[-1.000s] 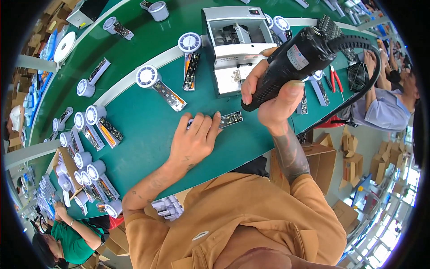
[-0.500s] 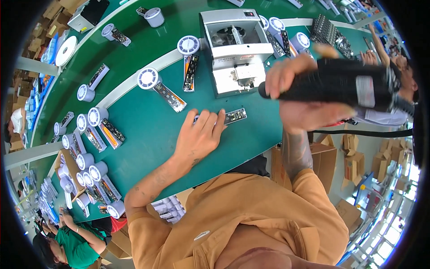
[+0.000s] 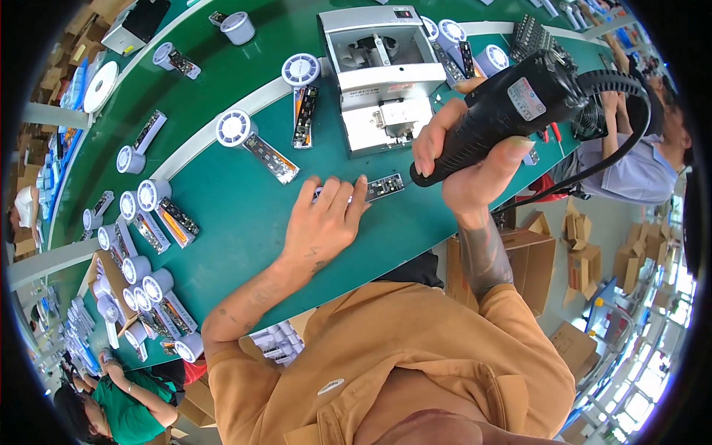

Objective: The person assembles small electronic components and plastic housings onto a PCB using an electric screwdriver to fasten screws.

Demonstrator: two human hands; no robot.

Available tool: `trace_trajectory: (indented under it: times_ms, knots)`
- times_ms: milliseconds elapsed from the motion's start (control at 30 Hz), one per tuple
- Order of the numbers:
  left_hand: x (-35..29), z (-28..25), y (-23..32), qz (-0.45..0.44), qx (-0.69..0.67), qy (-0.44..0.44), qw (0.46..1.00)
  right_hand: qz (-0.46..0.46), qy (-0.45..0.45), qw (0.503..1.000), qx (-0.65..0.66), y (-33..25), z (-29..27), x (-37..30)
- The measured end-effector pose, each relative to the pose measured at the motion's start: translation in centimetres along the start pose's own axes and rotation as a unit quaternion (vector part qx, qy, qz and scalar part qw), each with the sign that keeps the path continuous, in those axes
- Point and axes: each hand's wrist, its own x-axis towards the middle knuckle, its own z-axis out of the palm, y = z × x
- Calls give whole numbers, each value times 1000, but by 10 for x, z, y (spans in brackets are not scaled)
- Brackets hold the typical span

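Note:
My left hand [image 3: 320, 222] is closed over a small handheld fan on the green bench, its head mostly hidden under the fingers. Past the fingertips, the fan's handle shows an exposed circuit board [image 3: 386, 187]. In my right hand [image 3: 475, 178] is a black electric screwdriver [image 3: 493, 119], tilted, with its cable running off to the right. Its nose points down and left at the outer end of the board. The thin bit is close to that end; whether it touches cannot be seen.
A grey screw feeder [image 3: 389, 89] stands beyond my hands. Several white fans with open handles, such as this one [image 3: 236, 127], lie around the bench [image 3: 237, 230]. Cardboard boxes [image 3: 530, 267] sit on the floor at right. Other people work at both sides.
The screwdriver has come left and tilted, bringing its nose down to the board's end. My left hand still holds the fan in nearly the same place; the whole view has shifted slightly.

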Motion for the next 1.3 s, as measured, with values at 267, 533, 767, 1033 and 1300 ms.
trace_trajectory:
  times_ms: [267, 533, 767, 1033, 1300]
  knots:
    - [0, 0, -1, 0, -8, -1, 1000, 9, 21, 1000, 10, 15, 0, -5]
    - [-1, 0, -1, 9, -9, 6, 1000, -59, -68, 986, 139, 22, -4, -29]
    - [7, 4, 10, 5, -12, -2, 1000, -131, -16, 969, 209, -12, 2, 18]
    - [16, -55, -3, -61, -27, -104, 992, -199, -26, 979, -13, 5, 21, 49]
    - [11, -64, -15, -71, -49, -170, 982, -13, -26, 996, 79, 5, 38, 8]
